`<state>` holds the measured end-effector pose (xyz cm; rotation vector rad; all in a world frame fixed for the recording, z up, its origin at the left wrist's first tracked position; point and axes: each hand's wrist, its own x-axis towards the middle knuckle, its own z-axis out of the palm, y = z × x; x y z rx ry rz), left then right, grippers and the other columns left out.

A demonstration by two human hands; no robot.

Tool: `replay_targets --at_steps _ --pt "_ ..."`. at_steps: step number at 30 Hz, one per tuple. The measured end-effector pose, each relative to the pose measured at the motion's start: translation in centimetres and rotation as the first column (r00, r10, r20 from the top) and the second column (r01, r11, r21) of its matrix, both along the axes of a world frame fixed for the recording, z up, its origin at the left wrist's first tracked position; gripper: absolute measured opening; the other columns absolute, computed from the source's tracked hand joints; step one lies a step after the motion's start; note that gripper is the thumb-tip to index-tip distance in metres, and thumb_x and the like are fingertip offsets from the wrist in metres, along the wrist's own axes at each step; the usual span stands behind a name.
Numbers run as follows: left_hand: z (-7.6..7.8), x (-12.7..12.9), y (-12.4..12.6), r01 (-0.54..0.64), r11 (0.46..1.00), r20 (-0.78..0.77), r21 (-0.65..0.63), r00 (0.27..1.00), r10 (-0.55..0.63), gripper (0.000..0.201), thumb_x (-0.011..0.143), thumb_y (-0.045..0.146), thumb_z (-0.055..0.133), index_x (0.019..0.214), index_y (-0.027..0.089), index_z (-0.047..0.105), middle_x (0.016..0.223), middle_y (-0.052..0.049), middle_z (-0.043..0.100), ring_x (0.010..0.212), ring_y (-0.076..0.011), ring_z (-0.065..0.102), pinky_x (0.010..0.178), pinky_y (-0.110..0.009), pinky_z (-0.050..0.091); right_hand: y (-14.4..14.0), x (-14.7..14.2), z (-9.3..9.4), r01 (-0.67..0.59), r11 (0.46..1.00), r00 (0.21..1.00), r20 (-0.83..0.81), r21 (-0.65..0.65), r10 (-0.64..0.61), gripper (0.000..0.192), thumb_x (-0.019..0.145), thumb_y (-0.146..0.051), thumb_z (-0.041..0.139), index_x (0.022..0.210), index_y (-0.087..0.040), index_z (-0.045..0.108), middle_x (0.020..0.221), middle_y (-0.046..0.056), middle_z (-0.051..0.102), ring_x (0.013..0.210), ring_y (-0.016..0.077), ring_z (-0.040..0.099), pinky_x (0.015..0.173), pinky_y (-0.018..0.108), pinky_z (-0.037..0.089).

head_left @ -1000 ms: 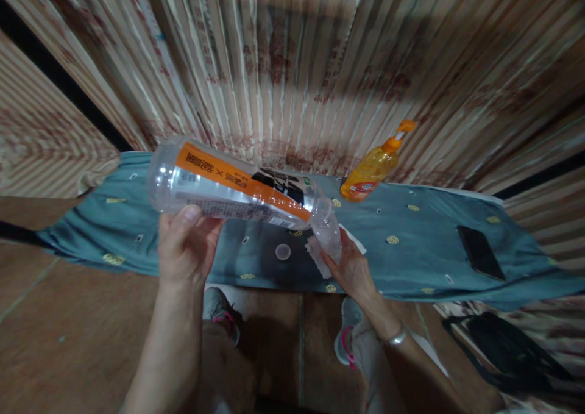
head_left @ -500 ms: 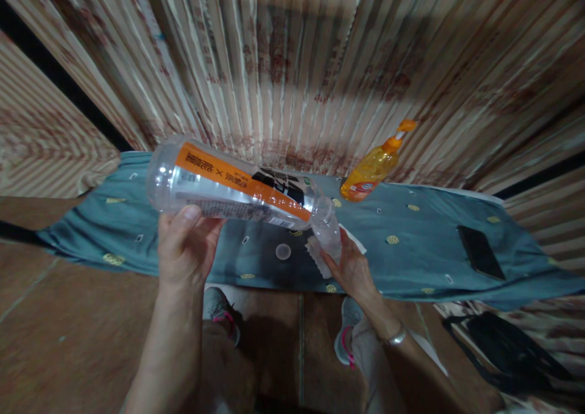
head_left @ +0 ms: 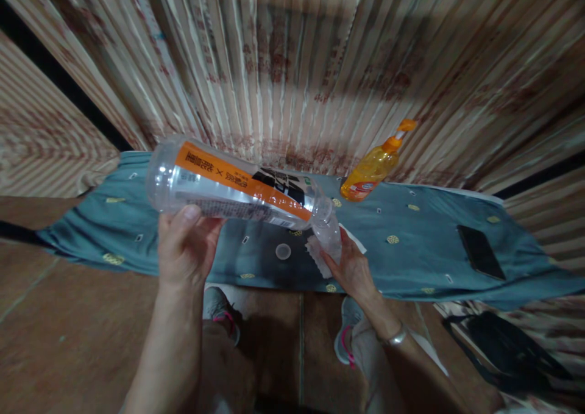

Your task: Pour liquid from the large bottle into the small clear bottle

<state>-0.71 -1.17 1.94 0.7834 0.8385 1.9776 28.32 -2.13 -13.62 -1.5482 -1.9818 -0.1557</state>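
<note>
My left hand (head_left: 187,243) is closed round the base end of a large clear plastic bottle (head_left: 228,185) with an orange and silver label. The bottle lies nearly level, its neck tipped a little down to the right. At that neck is the top of a small clear plastic container (head_left: 328,232), tilted and held by my right hand (head_left: 354,267). Whether the two mouths touch, and any liquid inside, I cannot make out. Just below the small container sits a white, rough-edged piece like tissue or sponge (head_left: 319,256). A round translucent lid (head_left: 283,252) rests on the cloth between my hands.
A teal patterned cloth (head_left: 411,261) covers the narrow table. Toward its back stands an orange pump bottle (head_left: 370,170); a black phone (head_left: 481,252) lies at the right. Behind hangs a striped curtain (head_left: 292,66). On the floor at lower right is a black bag (head_left: 512,347).
</note>
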Motion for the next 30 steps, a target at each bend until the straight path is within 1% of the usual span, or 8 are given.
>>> replay_targets --at_steps 5,9,12,16,19,22,25,30 --pt "0.08 -0.05 -0.05 0.01 1.0 -0.017 -0.016 1.0 -0.01 0.049 0.056 0.034 0.089 0.102 0.023 0.075 0.075 -0.005 0.076 0.079 -0.0261 0.073 0.082 -0.041 0.062 -0.01 -0.01 0.07 -0.008 1.0 1.0 0.009 0.015 0.008 0.071 0.1 -0.054 0.047 0.151 -0.006 0.035 0.123 0.025 0.069 0.109 0.0344 0.071 0.081 0.049 0.064" --pt "0.12 -0.1 -0.01 -0.001 1.0 -0.012 -0.011 1.0 0.0 0.051 0.055 0.034 0.089 0.102 0.023 0.074 0.072 -0.003 0.075 0.074 -0.0238 0.072 0.08 -0.04 0.062 -0.03 -0.04 0.17 0.001 1.0 1.0 0.027 0.028 -0.002 0.069 0.101 -0.055 0.044 0.148 -0.005 0.038 0.121 0.025 0.07 0.107 0.0339 0.072 0.079 0.047 0.064" --pt "0.23 -0.08 -0.07 0.007 1.0 -0.004 -0.013 1.0 -0.007 0.046 0.053 0.034 0.091 0.095 0.026 0.074 0.074 -0.001 0.075 0.072 -0.0227 0.071 0.076 -0.038 0.063 -0.03 -0.04 0.23 0.004 1.0 1.0 0.027 0.029 -0.005 0.069 0.101 -0.057 0.043 0.146 -0.004 0.041 0.12 0.025 0.07 0.106 0.0337 0.072 0.078 0.046 0.064" --pt "0.35 -0.17 -0.22 0.05 0.999 -0.028 -0.022 0.998 -0.051 0.038 0.054 0.036 0.091 0.086 0.029 0.072 0.074 0.001 0.074 0.076 -0.0257 0.072 0.074 -0.039 0.064 -0.04 -0.07 0.37 0.005 1.0 1.0 0.011 0.002 -0.005 0.07 0.1 -0.057 0.044 0.147 -0.005 0.04 0.121 0.025 0.07 0.107 0.0341 0.072 0.08 0.047 0.064" --pt "0.26 -0.26 -0.23 0.058 0.998 -0.041 -0.014 0.997 -0.059 0.037 0.056 0.037 0.09 0.087 0.028 0.072 0.074 0.0 0.074 0.08 -0.0268 0.073 0.076 -0.04 0.064 -0.08 -0.11 0.45 0.007 1.0 1.0 0.007 0.004 -0.008 0.07 0.101 -0.057 0.043 0.146 -0.005 0.041 0.121 0.025 0.07 0.108 0.0339 0.072 0.08 0.047 0.064" --pt "0.26 -0.14 -0.18 0.042 0.999 -0.019 -0.009 0.999 -0.042 0.04 0.056 0.035 0.09 0.091 0.027 0.074 0.074 -0.001 0.075 0.082 -0.0277 0.074 0.08 -0.042 0.064 -0.12 -0.12 0.43 0.003 1.0 1.0 0.009 0.01 -0.004 0.069 0.101 -0.057 0.043 0.147 -0.005 0.04 0.122 0.025 0.07 0.109 0.0336 0.072 0.08 0.046 0.064" --pt "0.48 0.15 -0.13 0.01 1.0 0.026 -0.021 1.0 -0.01 0.046 0.05 0.033 0.092 0.093 0.026 0.076 0.073 -0.001 0.076 0.076 -0.0253 0.073 0.079 -0.042 0.065 -0.1 -0.07 0.31 0.0 1.0 1.0 0.018 0.017 0.0 0.07 0.101 -0.057 0.043 0.148 -0.006 0.039 0.122 0.025 0.07 0.108 0.0333 0.072 0.08 0.046 0.064" --pt "0.74 0.4 -0.04 -0.008 0.998 0.069 -0.054 0.998 0.012 0.048 0.042 0.033 0.095 0.087 0.025 0.078 0.071 0.0 0.076 0.067 -0.0183 0.07 0.071 -0.031 0.065 0.02 0.01 0.12 -0.006 0.998 0.999 0.034 0.065 0.004 0.07 0.101 -0.059 0.042 0.146 -0.005 0.04 0.12 0.025 0.071 0.105 0.0325 0.073 0.079 0.045 0.064"
